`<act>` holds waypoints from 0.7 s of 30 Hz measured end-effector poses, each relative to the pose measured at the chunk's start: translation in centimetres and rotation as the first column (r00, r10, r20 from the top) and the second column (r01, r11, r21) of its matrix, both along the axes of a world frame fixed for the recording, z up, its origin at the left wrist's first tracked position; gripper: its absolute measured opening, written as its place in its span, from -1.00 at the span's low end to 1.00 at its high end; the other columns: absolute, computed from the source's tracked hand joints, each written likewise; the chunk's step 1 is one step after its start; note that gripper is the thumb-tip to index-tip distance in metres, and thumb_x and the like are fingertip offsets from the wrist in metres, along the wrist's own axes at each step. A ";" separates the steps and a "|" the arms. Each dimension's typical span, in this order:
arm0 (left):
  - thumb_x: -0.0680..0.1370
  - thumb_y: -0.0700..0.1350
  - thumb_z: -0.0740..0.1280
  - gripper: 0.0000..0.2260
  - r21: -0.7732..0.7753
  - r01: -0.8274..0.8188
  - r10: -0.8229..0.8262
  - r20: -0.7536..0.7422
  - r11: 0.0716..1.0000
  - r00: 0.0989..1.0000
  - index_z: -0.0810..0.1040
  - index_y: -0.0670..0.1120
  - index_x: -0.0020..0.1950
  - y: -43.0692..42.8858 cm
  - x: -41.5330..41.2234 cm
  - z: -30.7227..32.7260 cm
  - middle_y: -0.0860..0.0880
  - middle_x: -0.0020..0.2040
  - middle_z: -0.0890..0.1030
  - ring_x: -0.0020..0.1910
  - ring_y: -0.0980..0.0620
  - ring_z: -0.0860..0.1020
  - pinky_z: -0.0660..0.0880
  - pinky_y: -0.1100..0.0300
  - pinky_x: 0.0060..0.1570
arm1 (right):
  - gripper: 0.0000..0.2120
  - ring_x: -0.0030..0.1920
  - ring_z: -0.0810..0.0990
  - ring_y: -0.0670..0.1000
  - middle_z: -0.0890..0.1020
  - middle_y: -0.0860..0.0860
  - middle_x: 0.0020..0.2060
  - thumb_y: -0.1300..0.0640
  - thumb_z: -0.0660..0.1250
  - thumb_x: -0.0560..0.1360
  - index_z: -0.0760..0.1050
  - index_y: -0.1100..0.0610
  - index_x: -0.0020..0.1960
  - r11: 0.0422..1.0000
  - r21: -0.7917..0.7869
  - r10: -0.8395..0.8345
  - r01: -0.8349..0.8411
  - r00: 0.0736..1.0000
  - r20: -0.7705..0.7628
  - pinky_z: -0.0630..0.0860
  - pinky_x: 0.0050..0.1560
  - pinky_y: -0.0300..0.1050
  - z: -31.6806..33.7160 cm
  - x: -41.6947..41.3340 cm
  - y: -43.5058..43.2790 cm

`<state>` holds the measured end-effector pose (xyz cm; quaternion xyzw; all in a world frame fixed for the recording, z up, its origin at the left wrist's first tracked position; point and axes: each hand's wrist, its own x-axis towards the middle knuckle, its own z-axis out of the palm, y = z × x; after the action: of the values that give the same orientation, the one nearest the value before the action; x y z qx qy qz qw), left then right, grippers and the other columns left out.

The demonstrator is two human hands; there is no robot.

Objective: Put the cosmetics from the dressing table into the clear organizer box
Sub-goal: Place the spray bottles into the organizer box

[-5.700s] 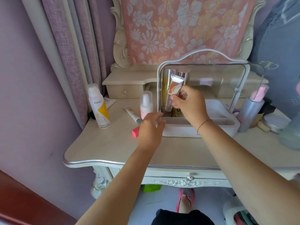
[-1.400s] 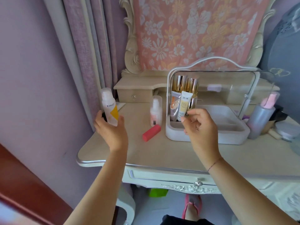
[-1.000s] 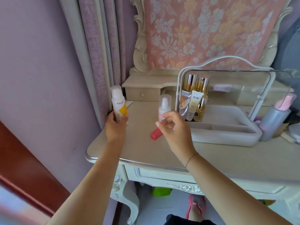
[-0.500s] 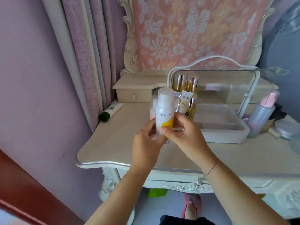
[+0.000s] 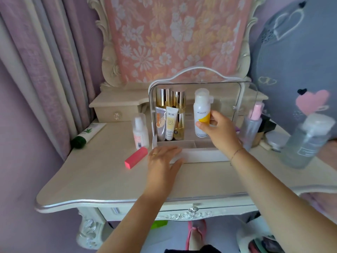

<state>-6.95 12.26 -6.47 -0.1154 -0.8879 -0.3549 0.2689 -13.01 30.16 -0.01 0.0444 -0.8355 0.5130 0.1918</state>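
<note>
The clear organizer box point(image 5: 200, 154) with a white base stands open at the middle of the dressing table point(image 5: 102, 179). Its left end holds two gold bottles point(image 5: 170, 101), a silver tube point(image 5: 160, 123) and a cream BB tube point(image 5: 171, 123). My right hand point(image 5: 218, 132) grips a white and yellow spray bottle point(image 5: 201, 112) upright inside the box, right of the tubes. My left hand point(image 5: 164, 161) lies flat with fingers apart against the box's front left corner. Outside the box stay a small white bottle point(image 5: 140, 132), a pink block point(image 5: 136, 157) and a green-capped tube point(image 5: 87, 133).
Right of the box stand a grey bottle with a pink cap point(image 5: 252, 125), a large clear bottle point(image 5: 306, 143), a round compact point(image 5: 275, 140) and dark small items. A small drawer unit point(image 5: 116, 108) and a cloth-covered mirror point(image 5: 175, 37) are behind. Curtains point(image 5: 45, 61) hang at left.
The spray bottle went from both hands in front of me to my right hand alone, inside the box. My left hand dropped onto the box's front corner.
</note>
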 end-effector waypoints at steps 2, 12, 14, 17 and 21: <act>0.40 -0.09 0.37 -0.75 0.029 0.014 -0.013 -0.009 1.000 1.000 0.65 -0.03 0.06 -0.2 -0.1 0.0 0.04 0.06 0.65 0.06 -0.04 0.54 0.33 0.12 0.14 | -0.72 0.00 0.61 0.03 0.67 0.05 -0.02 0.06 0.43 0.44 0.54 0.15 0.09 1.000 0.024 0.010 -0.011 0.999 0.050 0.54 0.03 -0.08 -0.6 -1.9 -0.3; 0.41 -0.10 0.38 -0.76 0.070 0.049 -0.050 0.008 0.996 0.999 0.65 -0.01 0.06 -0.3 -0.1 0.0 0.08 0.08 0.62 0.09 0.03 0.48 0.18 0.40 0.16 | -0.72 -0.01 0.61 0.07 0.65 0.09 -0.02 0.08 0.42 0.45 0.52 0.15 0.11 0.999 -0.010 0.044 -0.043 0.981 0.188 0.54 0.02 -0.04 -2.3 -6.2 -1.5; 0.41 -0.10 0.38 -0.76 0.071 0.050 -0.050 0.005 0.996 0.999 0.65 -0.01 0.06 -0.3 -0.1 -0.1 0.07 0.08 0.63 0.09 0.02 0.49 0.17 0.40 0.18 | -0.72 0.01 0.61 0.08 0.65 0.09 0.00 0.10 0.43 0.44 0.51 0.14 0.11 0.999 0.010 0.037 -0.040 0.982 0.186 0.55 0.03 -0.02 -2.5 -6.5 -1.5; 0.41 -0.09 0.37 -0.76 0.090 0.054 -0.055 0.008 0.995 0.998 0.65 -0.02 0.06 -0.2 -0.1 -0.1 0.07 0.08 0.63 0.10 0.06 0.47 0.26 0.17 0.22 | -0.72 0.00 0.60 0.08 0.65 0.08 -0.01 0.09 0.43 0.43 0.50 0.13 0.10 0.999 0.048 0.013 -0.023 0.983 0.183 0.53 -0.01 -0.05 -2.7 -6.9 -1.6; 0.42 -0.14 0.40 -0.76 0.083 0.057 -0.058 0.012 0.995 0.998 0.65 -0.02 0.08 -0.2 0.0 -0.2 0.07 0.10 0.62 0.11 0.03 0.48 0.28 0.11 0.23 | -0.70 -0.01 0.61 0.11 0.66 0.09 -0.03 0.05 0.43 0.42 0.51 0.16 0.09 0.992 0.127 -0.019 -0.004 0.982 0.187 0.56 0.02 0.01 -2.6 -7.4 -1.7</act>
<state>-7.00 12.07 -6.67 -0.1271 -0.8707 -0.3998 0.2567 -20.43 28.43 -2.62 0.0048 -0.8809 0.4601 0.1111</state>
